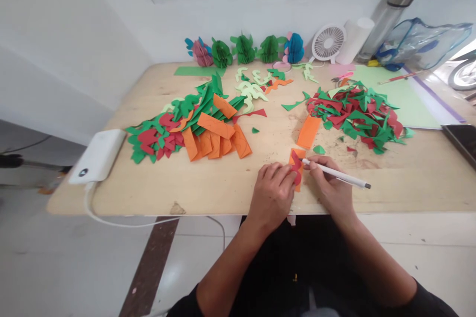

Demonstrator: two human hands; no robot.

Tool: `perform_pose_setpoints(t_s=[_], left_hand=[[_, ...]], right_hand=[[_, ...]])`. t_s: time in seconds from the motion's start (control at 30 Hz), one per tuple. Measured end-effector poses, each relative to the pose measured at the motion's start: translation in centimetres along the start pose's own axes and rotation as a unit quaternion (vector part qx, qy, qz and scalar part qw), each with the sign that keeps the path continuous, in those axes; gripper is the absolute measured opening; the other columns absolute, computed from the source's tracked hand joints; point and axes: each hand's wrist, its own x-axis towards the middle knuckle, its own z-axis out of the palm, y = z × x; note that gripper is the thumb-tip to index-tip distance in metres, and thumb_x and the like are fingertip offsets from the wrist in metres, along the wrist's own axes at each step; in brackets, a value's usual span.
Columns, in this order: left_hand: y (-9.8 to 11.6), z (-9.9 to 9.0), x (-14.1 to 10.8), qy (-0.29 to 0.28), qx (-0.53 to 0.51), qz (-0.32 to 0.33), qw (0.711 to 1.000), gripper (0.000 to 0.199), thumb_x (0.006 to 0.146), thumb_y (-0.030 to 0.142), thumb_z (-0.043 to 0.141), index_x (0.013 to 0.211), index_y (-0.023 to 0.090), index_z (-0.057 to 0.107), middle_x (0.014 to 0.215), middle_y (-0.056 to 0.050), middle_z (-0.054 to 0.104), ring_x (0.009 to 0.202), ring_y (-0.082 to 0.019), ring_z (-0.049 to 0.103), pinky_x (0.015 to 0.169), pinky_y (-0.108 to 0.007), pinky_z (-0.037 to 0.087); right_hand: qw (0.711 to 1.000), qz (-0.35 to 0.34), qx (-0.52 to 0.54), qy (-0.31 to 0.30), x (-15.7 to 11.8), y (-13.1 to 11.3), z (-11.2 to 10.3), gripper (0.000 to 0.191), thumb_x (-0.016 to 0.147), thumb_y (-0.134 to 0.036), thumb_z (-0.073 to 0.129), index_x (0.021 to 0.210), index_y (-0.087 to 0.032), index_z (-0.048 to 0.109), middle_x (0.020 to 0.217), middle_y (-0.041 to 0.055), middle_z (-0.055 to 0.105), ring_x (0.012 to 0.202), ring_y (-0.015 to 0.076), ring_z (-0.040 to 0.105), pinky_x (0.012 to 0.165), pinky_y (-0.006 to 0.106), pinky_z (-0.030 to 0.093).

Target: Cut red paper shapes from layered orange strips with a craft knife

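Left hand [274, 188]: low in the frame, just right of centre. Its bent fingers press on the red cut-out; whether they also pinch it, I cannot tell, because the thumb is hidden.
Right hand [330, 183]: to the right of the left one, closed around the white pen [340, 174] in a writing grip.
Red cut-out [296, 166]: on top of an orange rectangle [301, 153], right of the lower centre, near the table's front edge. I judge slipping the main risk: if the fingers press too lightly or the pen pushes sideways, the two papers may shift and a line comes out wrong.
Pen tip: at the cut-out's wavy border. Too steep a push could, I think, bend this thin edge or run over it.
Second orange rectangle [309, 132]: just above the work, near the green scrap [319, 149]. A moving knuckle could catch either one.
Scrap pile [359, 116]: upper right, red and green mixed. A wide right elbow may scatter it.
White cable [107, 222]: hangs at lower left; a knee could drag the power bank [98, 156].
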Motion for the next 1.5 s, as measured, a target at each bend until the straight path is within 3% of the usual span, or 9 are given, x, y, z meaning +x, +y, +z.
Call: perform_pose_setpoints(t_s=[0.17, 0.3, 0.7, 0.97, 1.23, 1.4, 1.5], left_hand=[[-0.1, -0.2, -0.1, 0.000, -0.045, -0.037, 0.998, 0.023, 0.094, 0.017, 0.048, 0.108, 0.017, 0.065, 0.116, -0.010, 0.067, 0.109, -0.025, 0.057, 0.099, -0.044, 0.047], [-0.3, -0.6, 0.3, -0.003, -0.066, -0.089, 0.994, 0.023, 0.091, 0.018, 0.051, 0.110, 0.018, 0.064, 0.105, -0.009, 0.064, 0.101, -0.024, 0.058, 0.093, -0.040, 0.048], [-0.2, -1.2, 3.6, -0.180, 0.015, -0.128, 0.975, 0.015, 0.082, 0.027, 0.072, 0.092, 0.018, 0.065, 0.096, -0.006, 0.062, 0.100, -0.025, 0.054, 0.092, -0.041, 0.043], [0.1, -1.2, 3.8, -0.188, 0.018, -0.146, 0.971, 0.019, 0.085, 0.031, 0.069, 0.098, 0.019, 0.064, 0.101, -0.006, 0.062, 0.101, -0.026, 0.054, 0.094, -0.042, 0.043], [0.6, -1.3, 4.4, -0.216, 0.032, -0.170, 0.961, 0.016, 0.084, 0.031, 0.070, 0.092, 0.020, 0.064, 0.099, -0.005, 0.063, 0.103, -0.026, 0.054, 0.094, -0.041, 0.043], [0.8, -1.2, 4.5, -0.210, 0.037, -0.175, 0.961, 0.028, 0.084, 0.033, 0.070, 0.106, 0.018, 0.063, 0.107, -0.007, 0.062, 0.108, -0.027, 0.053, 0.098, -0.042, 0.041], [0.8, -1.3, 4.7, -0.216, 0.046, -0.173, 0.960, 0.021, 0.084, 0.032, 0.070, 0.099, 0.019, 0.063, 0.104, -0.006, 0.063, 0.106, -0.026, 0.053, 0.096, -0.041, 0.042]], right_hand=[[1.000, -0.014, 0.026, 0.000, 0.1, 0.2, 0.0, 0.019, 0.089, -0.040, 0.060, 0.097, -0.024, 0.067, 0.087, 0.0026, 0.074, 0.086, 0.0201, 0.070, 0.083, 0.036, 0.053], [0.999, -0.022, 0.038, 0.002, 0.1, 0.1, 0.0, 0.020, 0.090, -0.041, 0.058, 0.097, -0.025, 0.068, 0.085, 0.0026, 0.074, 0.086, 0.0201, 0.070, 0.084, 0.036, 0.053], [0.998, -0.036, 0.044, -0.003, 0.0, 0.5, 0.0, 0.021, 0.092, -0.040, 0.056, 0.101, -0.025, 0.067, 0.087, 0.0029, 0.073, 0.089, 0.0202, 0.069, 0.085, 0.036, 0.052], [0.998, -0.042, 0.043, -0.004, -0.1, 0.6, 0.0, 0.020, 0.092, -0.039, 0.056, 0.102, -0.025, 0.067, 0.086, 0.0022, 0.073, 0.082, 0.0184, 0.070, 0.080, 0.034, 0.053], [0.998, -0.041, 0.044, -0.002, -0.1, 0.4, 0.0, 0.020, 0.091, -0.039, 0.056, 0.100, -0.025, 0.067, 0.086, 0.0028, 0.073, 0.084, 0.0195, 0.070, 0.079, 0.034, 0.055], [0.998, -0.043, 0.034, -0.004, -0.1, 0.3, 0.0, 0.022, 0.091, -0.041, 0.055, 0.100, -0.026, 0.067, 0.086, 0.0030, 0.073, 0.086, 0.0204, 0.071, 0.080, 0.035, 0.055], [0.998, -0.046, 0.035, -0.002, -0.1, 0.4, 0.0, 0.022, 0.091, -0.042, 0.055, 0.100, -0.025, 0.066, 0.085, 0.0029, 0.073, 0.086, 0.0206, 0.071, 0.079, 0.035, 0.055]])
